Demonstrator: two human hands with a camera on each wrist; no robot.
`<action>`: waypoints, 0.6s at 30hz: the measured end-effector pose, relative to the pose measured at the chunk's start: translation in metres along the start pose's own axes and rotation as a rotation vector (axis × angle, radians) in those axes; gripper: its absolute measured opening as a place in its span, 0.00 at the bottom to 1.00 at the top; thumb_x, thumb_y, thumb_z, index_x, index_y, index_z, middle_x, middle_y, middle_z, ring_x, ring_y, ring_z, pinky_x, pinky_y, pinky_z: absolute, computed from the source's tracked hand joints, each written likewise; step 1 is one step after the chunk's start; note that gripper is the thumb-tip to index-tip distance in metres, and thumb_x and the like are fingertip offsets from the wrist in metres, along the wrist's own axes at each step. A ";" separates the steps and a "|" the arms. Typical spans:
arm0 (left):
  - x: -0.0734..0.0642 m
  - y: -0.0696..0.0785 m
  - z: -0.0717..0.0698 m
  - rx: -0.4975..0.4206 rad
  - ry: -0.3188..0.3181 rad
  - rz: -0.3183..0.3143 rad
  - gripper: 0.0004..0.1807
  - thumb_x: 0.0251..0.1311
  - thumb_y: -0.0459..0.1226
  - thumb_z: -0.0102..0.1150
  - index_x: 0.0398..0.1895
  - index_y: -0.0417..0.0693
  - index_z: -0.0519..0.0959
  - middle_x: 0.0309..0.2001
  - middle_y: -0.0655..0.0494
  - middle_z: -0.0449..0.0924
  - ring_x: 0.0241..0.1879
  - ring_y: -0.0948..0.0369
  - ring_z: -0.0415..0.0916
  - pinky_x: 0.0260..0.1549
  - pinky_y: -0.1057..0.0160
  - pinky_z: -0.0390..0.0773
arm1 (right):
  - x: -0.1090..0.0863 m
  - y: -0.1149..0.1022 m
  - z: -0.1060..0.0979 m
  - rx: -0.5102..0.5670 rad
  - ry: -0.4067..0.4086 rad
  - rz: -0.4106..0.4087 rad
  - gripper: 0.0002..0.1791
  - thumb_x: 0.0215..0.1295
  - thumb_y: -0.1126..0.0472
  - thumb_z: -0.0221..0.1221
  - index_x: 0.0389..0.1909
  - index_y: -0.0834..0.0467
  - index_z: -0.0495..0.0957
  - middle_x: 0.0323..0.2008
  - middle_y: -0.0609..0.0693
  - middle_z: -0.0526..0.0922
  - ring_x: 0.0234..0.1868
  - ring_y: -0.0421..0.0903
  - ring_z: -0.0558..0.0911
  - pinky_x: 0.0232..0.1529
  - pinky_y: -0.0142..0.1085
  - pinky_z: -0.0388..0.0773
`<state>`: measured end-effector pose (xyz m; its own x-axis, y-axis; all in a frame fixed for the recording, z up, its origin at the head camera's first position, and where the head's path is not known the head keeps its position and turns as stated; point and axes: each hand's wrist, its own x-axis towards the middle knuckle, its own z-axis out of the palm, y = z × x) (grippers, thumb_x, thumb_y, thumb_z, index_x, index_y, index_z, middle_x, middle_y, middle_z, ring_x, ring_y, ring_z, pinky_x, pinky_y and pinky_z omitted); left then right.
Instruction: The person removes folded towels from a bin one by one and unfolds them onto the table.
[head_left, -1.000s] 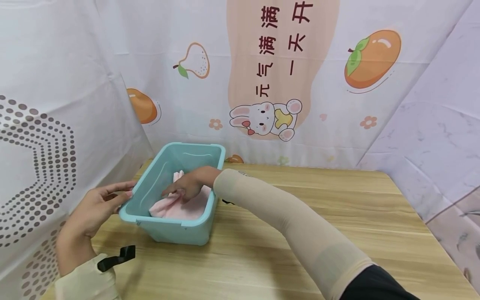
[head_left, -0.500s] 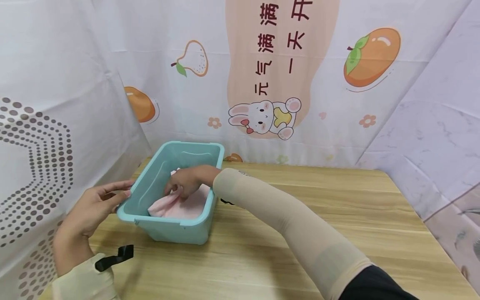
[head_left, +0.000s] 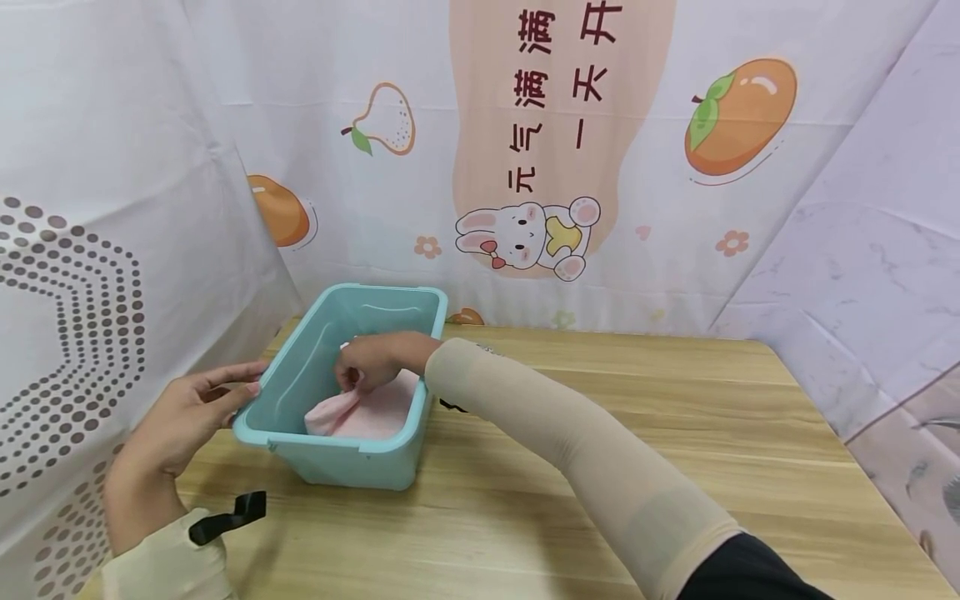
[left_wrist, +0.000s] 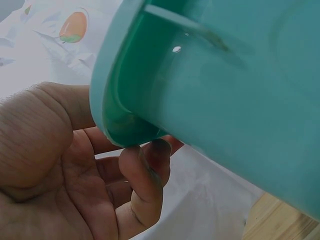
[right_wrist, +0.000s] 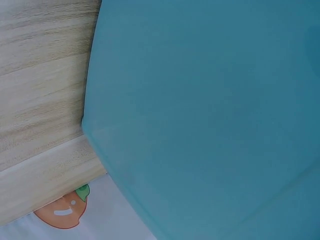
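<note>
A light teal plastic bin [head_left: 337, 461] stands on the table's left side. Inside it lies a soft pink cloth [head_left: 382, 414], partly hidden by the hand above it. My right hand [head_left: 372, 363] reaches over the bin's right rim and pinches a raised fold of the cloth. At the left rim, my left hand [head_left: 184, 414] grips the edge. The left wrist view shows curled fingers [left_wrist: 142, 187] under the bin's rim [left_wrist: 107, 90]. In the right wrist view the bin's outer wall [right_wrist: 200, 110] fills most of the picture and hides the right hand.
The wood-grain table [head_left: 637, 400] extends to the right of the bin. A white printed curtain [head_left: 375, 208] hangs behind it, and a dotted curtain [head_left: 97, 275] closes the left side. A black strap [head_left: 227, 518] sticks out from the left wrist.
My right fingers have curled in from a more spread pose and drawn the pink cloth's fold slightly right. The left hand stays on the rim.
</note>
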<state>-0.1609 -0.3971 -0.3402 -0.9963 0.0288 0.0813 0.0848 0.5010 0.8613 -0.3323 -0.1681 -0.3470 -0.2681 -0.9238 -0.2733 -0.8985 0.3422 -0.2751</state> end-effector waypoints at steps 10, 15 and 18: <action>0.002 0.000 0.001 -0.015 -0.003 -0.008 0.27 0.74 0.42 0.59 0.68 0.32 0.72 0.45 0.72 0.83 0.40 0.68 0.81 0.34 0.65 0.84 | -0.001 -0.001 0.000 -0.012 0.019 -0.012 0.04 0.72 0.64 0.61 0.44 0.54 0.80 0.39 0.45 0.78 0.42 0.40 0.72 0.44 0.26 0.70; 0.001 0.000 0.001 -0.017 -0.003 -0.012 0.27 0.74 0.42 0.59 0.68 0.32 0.72 0.45 0.73 0.83 0.40 0.69 0.81 0.34 0.65 0.84 | 0.000 -0.003 0.001 -0.027 -0.024 0.032 0.25 0.70 0.62 0.63 0.66 0.49 0.72 0.59 0.43 0.74 0.58 0.38 0.70 0.59 0.26 0.66; 0.001 0.001 0.001 -0.020 -0.002 -0.010 0.27 0.74 0.42 0.59 0.67 0.32 0.73 0.45 0.73 0.83 0.40 0.68 0.81 0.35 0.64 0.84 | 0.000 -0.004 0.001 -0.007 -0.067 0.043 0.35 0.71 0.63 0.62 0.76 0.45 0.63 0.68 0.40 0.68 0.66 0.37 0.66 0.64 0.27 0.63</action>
<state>-0.1614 -0.3959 -0.3396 -0.9971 0.0257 0.0717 0.0752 0.4837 0.8720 -0.3286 -0.1694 -0.3471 -0.2834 -0.8945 -0.3458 -0.8890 0.3803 -0.2552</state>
